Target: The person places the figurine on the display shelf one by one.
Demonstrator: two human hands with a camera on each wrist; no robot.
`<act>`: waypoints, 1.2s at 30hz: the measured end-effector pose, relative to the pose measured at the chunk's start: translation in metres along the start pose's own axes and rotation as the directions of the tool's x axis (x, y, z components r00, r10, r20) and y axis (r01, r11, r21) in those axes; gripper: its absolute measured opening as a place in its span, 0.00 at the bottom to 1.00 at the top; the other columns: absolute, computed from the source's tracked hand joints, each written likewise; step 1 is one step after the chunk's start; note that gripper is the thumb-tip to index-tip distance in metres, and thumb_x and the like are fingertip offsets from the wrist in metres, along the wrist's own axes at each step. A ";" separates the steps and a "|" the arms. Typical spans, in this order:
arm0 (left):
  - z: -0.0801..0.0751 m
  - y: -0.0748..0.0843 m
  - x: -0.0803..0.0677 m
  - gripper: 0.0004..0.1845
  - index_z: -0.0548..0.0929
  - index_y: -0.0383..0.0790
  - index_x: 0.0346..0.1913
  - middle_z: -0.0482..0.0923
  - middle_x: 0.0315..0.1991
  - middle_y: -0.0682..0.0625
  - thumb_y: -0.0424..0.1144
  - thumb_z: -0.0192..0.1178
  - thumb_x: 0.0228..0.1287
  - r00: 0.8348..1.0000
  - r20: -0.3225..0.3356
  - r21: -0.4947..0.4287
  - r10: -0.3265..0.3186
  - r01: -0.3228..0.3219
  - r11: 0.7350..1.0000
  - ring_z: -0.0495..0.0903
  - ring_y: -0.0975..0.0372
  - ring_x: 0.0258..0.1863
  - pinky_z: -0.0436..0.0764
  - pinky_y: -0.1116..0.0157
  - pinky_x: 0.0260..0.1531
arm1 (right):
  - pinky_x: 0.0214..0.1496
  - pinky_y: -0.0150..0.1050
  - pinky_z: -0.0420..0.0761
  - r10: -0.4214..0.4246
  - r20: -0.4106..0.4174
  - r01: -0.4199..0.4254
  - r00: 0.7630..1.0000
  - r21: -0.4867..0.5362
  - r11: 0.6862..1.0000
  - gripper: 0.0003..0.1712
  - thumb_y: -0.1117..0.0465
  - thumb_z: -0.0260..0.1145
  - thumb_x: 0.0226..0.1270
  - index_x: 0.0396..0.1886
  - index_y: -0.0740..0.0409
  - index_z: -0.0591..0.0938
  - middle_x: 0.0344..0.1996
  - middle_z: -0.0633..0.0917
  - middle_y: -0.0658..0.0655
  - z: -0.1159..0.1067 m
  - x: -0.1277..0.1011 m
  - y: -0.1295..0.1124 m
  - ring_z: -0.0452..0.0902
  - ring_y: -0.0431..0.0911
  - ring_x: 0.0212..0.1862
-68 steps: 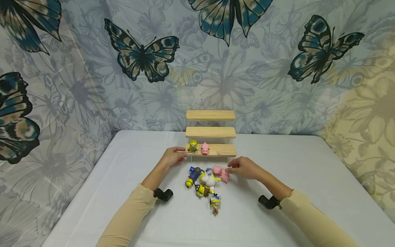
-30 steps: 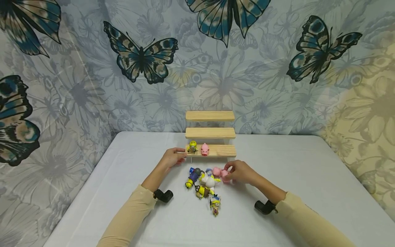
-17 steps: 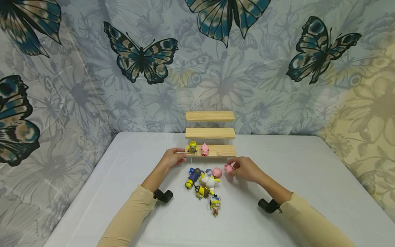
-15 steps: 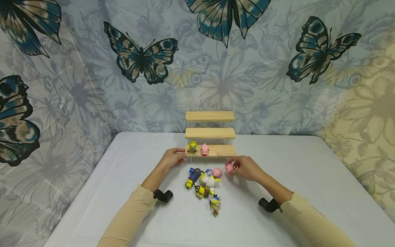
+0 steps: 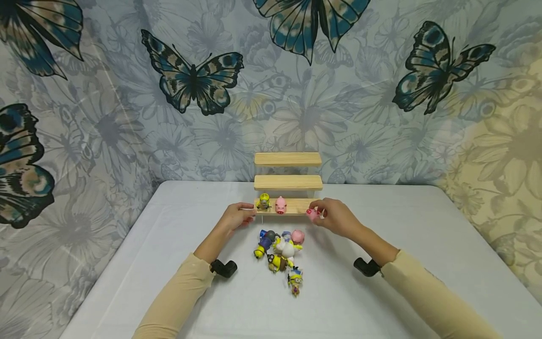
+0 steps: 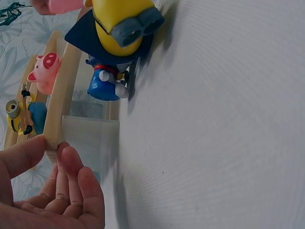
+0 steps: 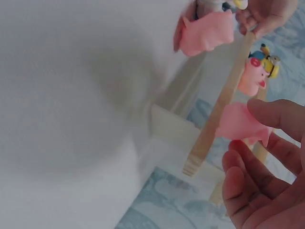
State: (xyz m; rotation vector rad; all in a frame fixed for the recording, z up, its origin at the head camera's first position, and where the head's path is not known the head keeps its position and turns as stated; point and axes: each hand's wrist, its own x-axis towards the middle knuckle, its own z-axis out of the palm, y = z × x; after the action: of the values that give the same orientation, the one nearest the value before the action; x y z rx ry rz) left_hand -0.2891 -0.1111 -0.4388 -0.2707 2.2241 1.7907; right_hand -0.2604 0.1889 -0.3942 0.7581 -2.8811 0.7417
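Note:
In the head view my right hand (image 5: 338, 217) pinches a pink toy pig (image 5: 312, 214) at the right end of the lowest board of a wooden step shelf (image 5: 296, 207). The right wrist view shows that pig (image 7: 238, 121) between thumb and fingers, close to the board; whether it touches the wood I cannot tell. My left hand (image 5: 235, 216) grips the board's left end; thumb and fingertips (image 6: 71, 160) lie on either side of it in the left wrist view. On that board stand a minion figure (image 5: 264, 201) and another toy pig (image 5: 281, 205).
Before the shelf lies a pile of toys on the white table (image 5: 190, 306): a blue-clad minion (image 5: 264, 241), a white-and-yellow figure (image 5: 286, 247), a brown-and-yellow minion (image 5: 277, 262), a third pig (image 5: 298, 236) and a minion in a blue-white hat (image 5: 295, 280). A butterfly-print cloth (image 5: 271, 127) hangs behind.
My right hand has taken a pink pig from the pile, lifted it and carried it forward to the lowest board's right end. The left hand has stayed at the shelf.

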 end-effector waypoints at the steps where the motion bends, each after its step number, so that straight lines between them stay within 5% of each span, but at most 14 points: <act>1: 0.000 0.000 0.000 0.19 0.78 0.38 0.59 0.85 0.44 0.43 0.38 0.62 0.66 1.000 0.000 -0.002 0.002 -0.002 1.000 0.81 0.64 0.31 0.80 0.68 0.36 | 0.31 0.36 0.73 -0.005 -0.009 0.005 1.000 -0.008 1.000 0.17 0.65 0.73 0.56 0.46 0.60 0.84 0.31 0.83 0.55 -0.001 0.002 -0.001 0.74 0.44 0.31; 12: 0.000 0.002 -0.001 0.20 0.78 0.39 0.59 0.85 0.45 0.45 0.39 0.62 0.66 1.000 -0.006 0.007 -0.008 0.008 1.000 0.82 0.63 0.34 0.80 0.67 0.37 | 0.42 0.48 0.81 -0.104 -0.092 0.091 0.990 -0.134 0.987 0.18 0.62 0.72 0.59 0.51 0.59 0.83 0.43 0.84 0.60 0.003 0.017 -0.003 0.81 0.52 0.43; 23: 0.001 0.002 -0.002 0.19 0.79 0.38 0.59 0.85 0.45 0.43 0.39 0.62 0.66 1.000 -0.011 0.012 -0.003 0.003 1.000 0.81 0.62 0.34 0.80 0.66 0.38 | 0.34 0.41 0.78 -0.215 -0.107 0.178 0.971 -0.283 0.942 0.18 0.63 0.75 0.55 0.48 0.54 0.85 0.36 0.80 0.56 0.012 0.032 -0.004 0.75 0.46 0.35; 32: 0.002 0.000 -0.002 0.19 0.79 0.38 0.58 0.85 0.43 0.45 0.39 0.63 0.66 1.000 -0.017 0.009 -0.005 0.005 1.000 0.81 0.65 0.32 0.80 0.67 0.37 | 0.30 0.35 0.74 -0.408 -0.105 0.337 0.907 -0.401 0.852 0.16 0.71 0.72 0.56 0.44 0.54 0.86 0.32 0.78 0.56 0.025 0.039 0.001 0.68 0.44 0.29; 36: 0.002 0.001 -0.002 0.19 0.79 0.39 0.58 0.85 0.42 0.46 0.39 0.63 0.66 1.000 -0.018 0.010 -0.008 0.008 1.000 0.81 0.64 0.32 0.80 0.67 0.37 | 0.29 0.34 0.72 -0.457 -0.097 0.389 0.884 -0.387 0.836 0.16 0.74 0.70 0.56 0.42 0.54 0.87 0.32 0.78 0.56 0.024 0.037 0.001 0.68 0.43 0.30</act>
State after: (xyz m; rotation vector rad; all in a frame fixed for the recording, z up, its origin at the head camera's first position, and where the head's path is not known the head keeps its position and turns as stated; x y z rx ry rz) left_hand -0.2871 -0.1090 -0.4375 -0.2945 2.2403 1.7789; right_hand -0.2925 0.1618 -0.4090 1.1463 -2.4340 0.2080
